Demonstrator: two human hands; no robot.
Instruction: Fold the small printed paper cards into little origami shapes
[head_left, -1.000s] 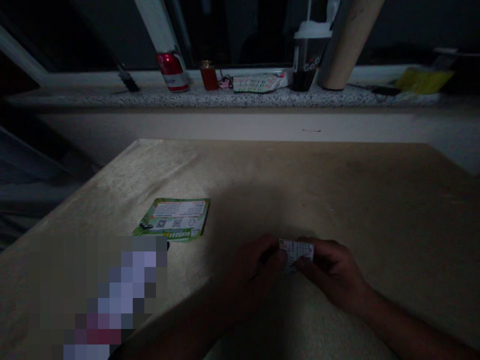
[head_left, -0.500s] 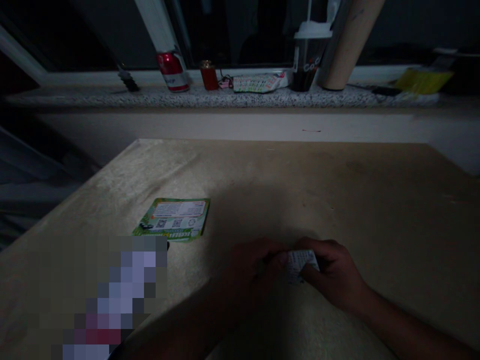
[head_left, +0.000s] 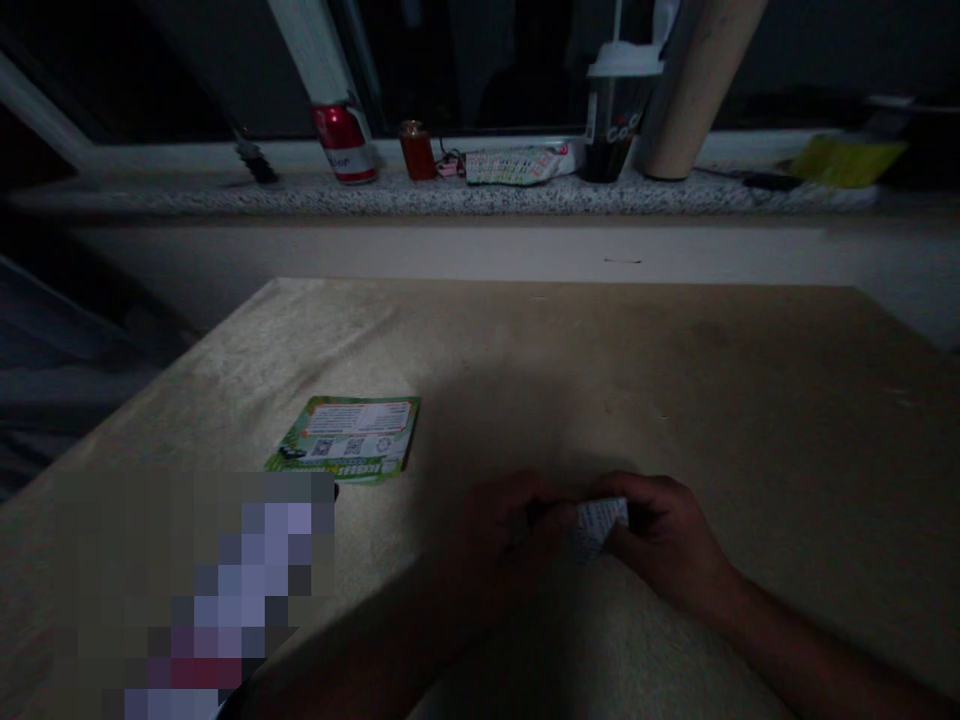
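Both my hands meet low over a dim beige table (head_left: 675, 360). Between them is a small pale printed card or folded slip (head_left: 598, 521). My left hand (head_left: 502, 535) pinches its left edge with curled fingers. My right hand (head_left: 664, 540) grips its right side, thumb and fingers closed on it. Only the top of the slip shows; the rest is hidden by my fingers. A green printed packet (head_left: 346, 438) lies flat on the table to the left of my hands, apart from them.
A blurred-out patch covers the table's near left. Behind the table runs a speckled stone sill (head_left: 450, 195) with a red can (head_left: 343, 142), a small red lighter (head_left: 417, 150), a printed packet (head_left: 517, 165), a lidded dark cup (head_left: 619, 110), a cardboard tube (head_left: 694, 85) and a yellow item (head_left: 847, 160).
The slip has sunk a little and tilted between my fingers, showing less of its face. Both hands stay in almost the same place.
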